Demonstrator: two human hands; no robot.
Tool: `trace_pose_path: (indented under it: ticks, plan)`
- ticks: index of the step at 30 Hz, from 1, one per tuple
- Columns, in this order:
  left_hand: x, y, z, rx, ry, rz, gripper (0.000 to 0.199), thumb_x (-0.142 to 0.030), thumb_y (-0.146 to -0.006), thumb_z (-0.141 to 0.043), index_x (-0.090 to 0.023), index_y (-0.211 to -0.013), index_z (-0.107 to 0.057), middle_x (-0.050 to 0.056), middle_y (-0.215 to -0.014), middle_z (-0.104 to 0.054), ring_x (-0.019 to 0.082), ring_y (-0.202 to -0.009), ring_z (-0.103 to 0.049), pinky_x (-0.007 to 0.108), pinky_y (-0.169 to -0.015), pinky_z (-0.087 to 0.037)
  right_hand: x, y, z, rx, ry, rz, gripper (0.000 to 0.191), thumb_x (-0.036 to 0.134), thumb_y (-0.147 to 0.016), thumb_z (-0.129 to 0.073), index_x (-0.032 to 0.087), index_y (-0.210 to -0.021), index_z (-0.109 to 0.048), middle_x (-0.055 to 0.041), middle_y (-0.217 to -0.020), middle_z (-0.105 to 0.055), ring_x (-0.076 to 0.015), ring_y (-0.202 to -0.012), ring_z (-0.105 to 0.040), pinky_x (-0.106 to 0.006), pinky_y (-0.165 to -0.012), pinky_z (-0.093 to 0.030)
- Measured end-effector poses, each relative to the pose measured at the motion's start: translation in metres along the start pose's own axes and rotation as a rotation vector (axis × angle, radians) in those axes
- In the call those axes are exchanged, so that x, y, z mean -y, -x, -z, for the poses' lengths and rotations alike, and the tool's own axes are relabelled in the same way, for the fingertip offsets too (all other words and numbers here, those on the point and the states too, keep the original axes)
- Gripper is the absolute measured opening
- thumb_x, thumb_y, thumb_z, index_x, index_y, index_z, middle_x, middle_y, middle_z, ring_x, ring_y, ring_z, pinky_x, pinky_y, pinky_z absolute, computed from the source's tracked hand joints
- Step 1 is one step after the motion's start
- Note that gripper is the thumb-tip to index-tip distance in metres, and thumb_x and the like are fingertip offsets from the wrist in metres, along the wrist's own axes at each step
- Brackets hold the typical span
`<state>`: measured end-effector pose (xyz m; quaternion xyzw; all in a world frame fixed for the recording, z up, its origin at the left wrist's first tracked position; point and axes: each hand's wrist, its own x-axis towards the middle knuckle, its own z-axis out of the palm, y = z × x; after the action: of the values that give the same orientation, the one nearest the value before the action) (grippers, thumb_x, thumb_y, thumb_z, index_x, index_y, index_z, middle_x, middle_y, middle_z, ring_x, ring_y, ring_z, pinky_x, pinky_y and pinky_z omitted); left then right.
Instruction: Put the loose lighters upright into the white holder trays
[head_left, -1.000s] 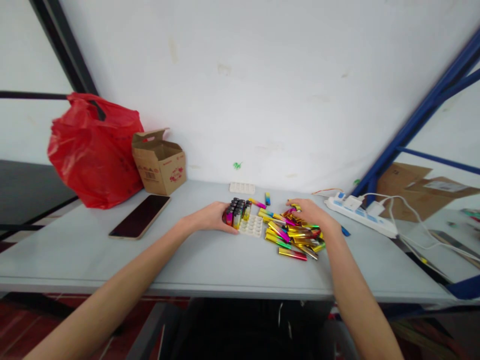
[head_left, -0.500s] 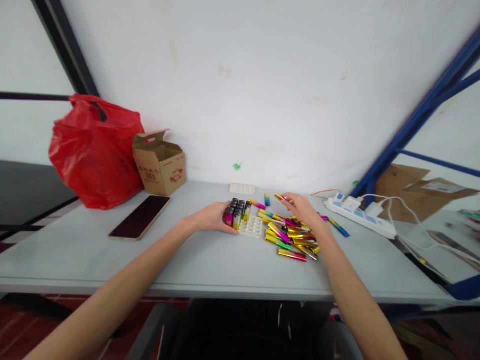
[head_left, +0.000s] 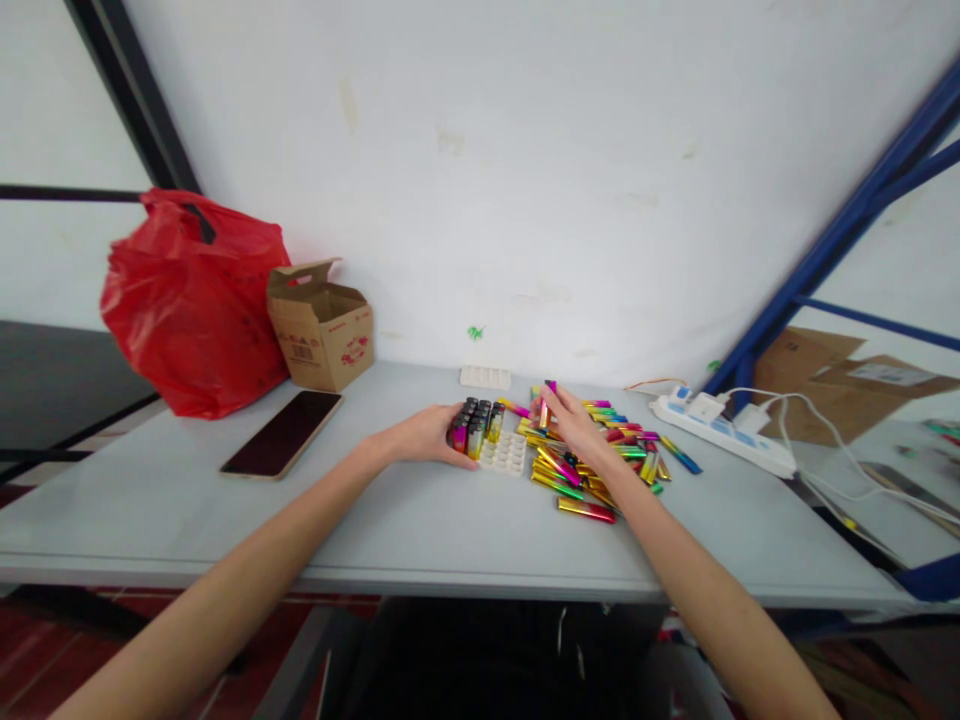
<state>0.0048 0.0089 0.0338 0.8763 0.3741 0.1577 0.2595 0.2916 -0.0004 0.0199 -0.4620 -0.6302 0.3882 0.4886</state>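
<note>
My left hand (head_left: 431, 436) curls round the left end of a group of upright lighters (head_left: 474, 425) with black tops. They stand in the left part of a white tray (head_left: 506, 453), whose round holes show on the right. My right hand (head_left: 566, 415) pinches one magenta and gold lighter (head_left: 549, 400), tilted close to upright, above the back of a loose pile. That pile of shiny lighters (head_left: 559, 465), gold, green, red and magenta, lies right of the tray, partly hidden by my right hand and forearm.
A second white tray (head_left: 485, 377) lies by the wall. At left are a phone (head_left: 282, 434), an open cardboard box (head_left: 330, 335) and a red plastic bag (head_left: 199, 310). A white power strip (head_left: 724, 435) with plugs and cables lies at right, by a blue metal frame (head_left: 814, 270).
My right hand has moved left and a little nearer the tray. The lighter in it has turned from lying flat to nearly upright. My left hand has stayed in place.
</note>
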Motion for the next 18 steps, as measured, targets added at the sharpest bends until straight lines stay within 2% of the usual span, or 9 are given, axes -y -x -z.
trace_pose_path:
  ticks: [3, 5, 7, 9, 13, 18]
  plan:
    - [0.001, 0.0, -0.002, -0.012, -0.013, 0.003, 0.083, -0.064, -0.065, -0.084, -0.018, -0.129, -0.059, 0.008, -0.118, -0.074, 0.03, -0.1, -0.071, 0.034, -0.086, -0.053, 0.007, 0.007, -0.012, 0.093, -0.158, -0.019, 0.047, 0.07, -0.089, -0.059, 0.024, -0.099, -0.057, 0.006, -0.065, -0.053, -0.0131, -0.057, -0.051, -0.027, -0.06, -0.047]
    - [0.001, 0.0, -0.002, -0.027, -0.028, 0.02, 0.086, -0.066, -0.063, -0.084, -0.017, -0.129, -0.056, 0.009, -0.114, -0.074, 0.03, -0.097, -0.071, 0.034, -0.082, -0.053, 0.009, 0.009, -0.017, 0.089, -0.188, -0.056, 0.046, 0.07, -0.087, -0.062, 0.025, -0.095, -0.055, 0.0101, -0.059, -0.038, -0.0105, -0.048, -0.036, -0.024, -0.05, -0.037]
    - [0.001, 0.001, -0.003, -0.039, -0.033, 0.029, 0.089, -0.067, -0.062, -0.084, -0.017, -0.129, -0.052, 0.009, -0.11, -0.074, 0.03, -0.094, -0.071, 0.034, -0.077, -0.052, 0.009, 0.01, -0.02, 0.054, -0.154, -0.095, 0.049, 0.073, -0.086, -0.062, 0.025, -0.085, -0.051, 0.0103, -0.058, -0.03, -0.0099, -0.047, -0.026, -0.023, -0.045, -0.026]
    - [0.002, 0.001, -0.003, -0.044, -0.022, 0.016, 0.088, -0.066, -0.063, -0.084, -0.019, -0.129, -0.05, 0.009, -0.112, -0.073, 0.03, -0.094, -0.07, 0.035, -0.077, -0.053, 0.008, 0.01, -0.022, -0.007, -0.051, -0.078, 0.053, 0.076, -0.086, -0.057, 0.025, -0.077, -0.047, 0.0087, -0.058, -0.031, -0.0109, -0.048, -0.026, -0.025, -0.045, -0.023]
    - [0.004, 0.001, -0.003, -0.031, 0.002, -0.027, 0.085, -0.066, -0.065, -0.083, -0.023, -0.131, -0.052, 0.007, -0.116, -0.074, 0.03, -0.098, -0.071, 0.036, -0.083, -0.053, 0.006, 0.01, -0.022, -0.099, 0.212, 0.047, 0.058, 0.075, -0.089, -0.053, 0.023, -0.064, -0.044, 0.0047, -0.058, -0.037, -0.0133, -0.057, -0.033, -0.028, -0.053, -0.026]
    - [0.006, 0.0, -0.003, -0.031, 0.025, -0.033, 0.085, -0.066, -0.064, -0.084, -0.023, -0.131, -0.053, 0.005, -0.113, -0.075, 0.029, -0.095, -0.071, 0.035, -0.081, -0.053, 0.008, 0.011, -0.022, -0.132, 0.302, 0.046, 0.055, 0.067, -0.09, -0.052, 0.023, -0.059, -0.041, 0.0042, -0.057, -0.035, -0.0141, -0.06, -0.034, -0.029, -0.057, -0.025]
